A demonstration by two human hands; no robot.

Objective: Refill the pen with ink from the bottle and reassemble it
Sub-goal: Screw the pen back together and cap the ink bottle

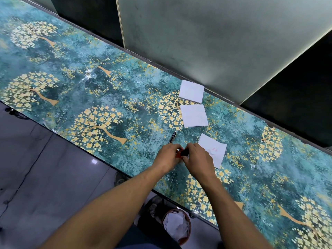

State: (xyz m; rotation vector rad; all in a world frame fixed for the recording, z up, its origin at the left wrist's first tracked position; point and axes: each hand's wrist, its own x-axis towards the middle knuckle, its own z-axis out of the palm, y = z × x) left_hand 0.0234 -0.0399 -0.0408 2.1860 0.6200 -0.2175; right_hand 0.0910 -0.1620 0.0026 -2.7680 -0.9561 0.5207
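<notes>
While the pen (172, 137) lies on the table (107, 97) just beyond the knuckles, both hands meet over the ink bottle (181, 153): the left hand (168, 156) wraps its red body, and the right hand (196, 157) pinches its black cap (184, 152).

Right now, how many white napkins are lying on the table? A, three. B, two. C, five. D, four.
A: three napkins lie on the table, one by the wall, one in the middle, and one nearest the hands, partly covered by the right hand.
</notes>
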